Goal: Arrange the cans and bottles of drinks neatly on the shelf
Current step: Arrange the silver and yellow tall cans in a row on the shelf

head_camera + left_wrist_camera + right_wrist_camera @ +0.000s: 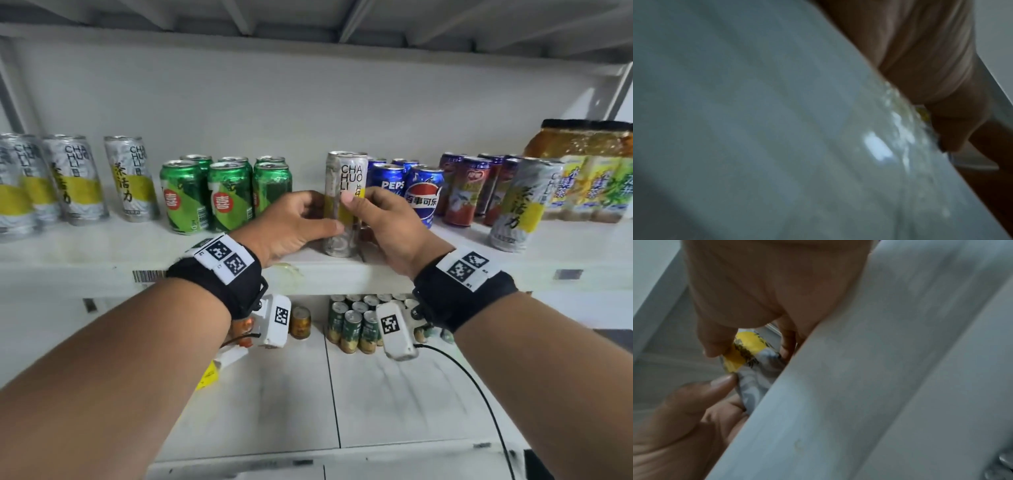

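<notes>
A tall slim silver can (345,202) with a yellow band, lettered CHA HUO LI, is being gripped upright near the front edge of the white shelf (85,246). It is being clasped by the left hand (291,224) and by the right hand (383,222), fingers and thumbs curled round its smooth metal wall. Left of this can, squat green cans (205,195) are being kept, with more silver cans (78,178) beyond. Right of it, blue Pepsi cans (407,185), dark red cans (469,188) and a tilted silver can (520,205) are being stored.
</notes>
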{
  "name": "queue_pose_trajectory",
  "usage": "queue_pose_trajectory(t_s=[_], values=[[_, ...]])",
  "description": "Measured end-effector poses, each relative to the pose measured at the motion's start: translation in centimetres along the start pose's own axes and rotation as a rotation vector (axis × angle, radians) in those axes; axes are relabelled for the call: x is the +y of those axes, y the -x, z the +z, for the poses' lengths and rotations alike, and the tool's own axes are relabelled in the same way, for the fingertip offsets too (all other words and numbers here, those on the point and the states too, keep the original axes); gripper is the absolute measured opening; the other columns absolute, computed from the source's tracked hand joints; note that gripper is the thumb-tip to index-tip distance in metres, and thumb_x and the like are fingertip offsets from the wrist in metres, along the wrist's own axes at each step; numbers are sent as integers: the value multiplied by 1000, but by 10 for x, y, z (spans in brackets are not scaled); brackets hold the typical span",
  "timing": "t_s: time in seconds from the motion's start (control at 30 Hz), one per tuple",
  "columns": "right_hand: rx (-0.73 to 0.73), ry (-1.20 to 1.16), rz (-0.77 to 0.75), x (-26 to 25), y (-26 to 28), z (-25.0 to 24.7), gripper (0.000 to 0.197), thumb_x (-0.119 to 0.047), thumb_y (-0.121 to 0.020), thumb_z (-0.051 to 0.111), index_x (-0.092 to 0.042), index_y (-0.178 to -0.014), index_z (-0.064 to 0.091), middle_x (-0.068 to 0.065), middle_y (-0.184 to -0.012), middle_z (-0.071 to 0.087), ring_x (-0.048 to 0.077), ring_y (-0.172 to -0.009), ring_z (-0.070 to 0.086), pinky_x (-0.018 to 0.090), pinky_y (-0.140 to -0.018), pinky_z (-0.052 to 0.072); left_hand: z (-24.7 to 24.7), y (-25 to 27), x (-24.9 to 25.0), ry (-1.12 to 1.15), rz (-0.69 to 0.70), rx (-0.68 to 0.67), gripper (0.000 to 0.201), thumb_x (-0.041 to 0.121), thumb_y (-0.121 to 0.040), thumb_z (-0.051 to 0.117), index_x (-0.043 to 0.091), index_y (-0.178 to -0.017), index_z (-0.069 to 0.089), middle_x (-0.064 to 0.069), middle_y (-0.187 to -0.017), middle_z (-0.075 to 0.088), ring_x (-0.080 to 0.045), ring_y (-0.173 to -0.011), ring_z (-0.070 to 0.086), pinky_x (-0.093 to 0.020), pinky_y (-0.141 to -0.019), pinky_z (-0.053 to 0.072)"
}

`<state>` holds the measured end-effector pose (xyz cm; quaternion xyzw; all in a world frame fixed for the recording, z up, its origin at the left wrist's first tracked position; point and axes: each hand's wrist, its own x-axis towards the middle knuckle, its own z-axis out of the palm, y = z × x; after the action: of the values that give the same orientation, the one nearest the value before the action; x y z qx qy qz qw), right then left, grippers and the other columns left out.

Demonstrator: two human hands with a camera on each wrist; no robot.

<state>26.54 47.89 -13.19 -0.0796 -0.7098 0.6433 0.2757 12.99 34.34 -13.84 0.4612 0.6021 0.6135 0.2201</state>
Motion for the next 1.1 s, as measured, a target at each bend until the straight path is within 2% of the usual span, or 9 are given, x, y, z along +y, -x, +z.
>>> queue_pose_trajectory(t_s=[0.13, 0.27, 0.4, 0.47, 0.6, 0.73, 0.87, 1.03, 1.1], values=[[34, -5, -10, -5, 2, 1, 50, -49, -79, 80, -9, -102, 61, 20, -106, 69, 36, -98, 68, 71, -99, 51, 0, 0, 1, -7, 14, -43, 27, 4, -93, 79, 12, -117, 69, -1, -103, 83, -16, -99, 80, -23, -81, 62], [45, -33, 9, -3, 3, 0, 64, -50, -86, 76, 4, -114, 57, 29, -116, 72, 50, -107, 71, 70, -94, 55, -1, 0, -2, -36, 44, -31, 19, 11, -97, 76, 12, -116, 71, -6, -107, 83, -20, -104, 79, -27, -85, 63], [22, -32, 4, -2, 3, -3, 37, -37, -96, 72, -3, -105, 61, 16, -94, 74, 35, -87, 73, 59, -91, 60, -2, 2, -2, -123, 71, -37, 22, 27, -99, 75, 13, -116, 72, -8, -110, 82, -21, -106, 78, -31, -92, 63], [21, -14, -4, -2, 4, -3, 38, -35, -94, 73, -1, -106, 61, 19, -92, 72, 34, -83, 69, 56, -88, 58, -3, 2, -2, -192, 83, -18, 25, 36, -100, 73, 14, -111, 74, -2, -102, 83, -14, -98, 78, -25, -86, 61], [27, -24, 18, -6, 8, 1, 52, -37, -95, 72, 10, -116, 61, 43, -110, 64, 42, -90, 65, 70, -92, 53, -4, 1, -5, -306, 107, 23, 29, 44, -103, 67, 19, -89, 72, 16, -72, 75, 5, -68, 66, -12, -64, 49], [34, -13, 8, -8, 10, 1, 51, -38, -98, 70, 11, -108, 62, 43, -104, 64, 42, -86, 63, 58, -83, 57, -5, 0, -6, -360, 128, 37, 34, 47, -104, 65, 20, -84, 70, 17, -67, 72, 6, -64, 62, -13, -64, 47], [34, -16, 5, -6, 8, -1, 56, -37, -98, 70, 16, -112, 60, 43, -105, 65, 41, -86, 64, 60, -85, 57, -5, 1, -5, -380, 131, 35, 35, 46, -105, 64, 22, -81, 69, 19, -66, 71, 9, -62, 61, -9, -62, 45], [-86, -23, -17, -3, 6, -7, 35, -31, -87, 76, -2, -104, 66, 17, -92, 72, 34, -85, 66, 52, -89, 56, -4, 5, 1, -261, 127, 94, 55, 54, -102, 61, 2, -103, 77, -15, -100, 81, -30, -97, 77, -40, -91, 59], [-152, 25, -14, 0, 5, -8, 39, -25, -81, 82, -5, -112, 70, 17, -104, 77, 32, -91, 73, 45, -84, 61, -3, 4, 0, -161, 90, 112, 61, 52, -103, 63, -8, -107, 73, -25, -99, 79, -36, -91, 79, -41, -77, 67]])
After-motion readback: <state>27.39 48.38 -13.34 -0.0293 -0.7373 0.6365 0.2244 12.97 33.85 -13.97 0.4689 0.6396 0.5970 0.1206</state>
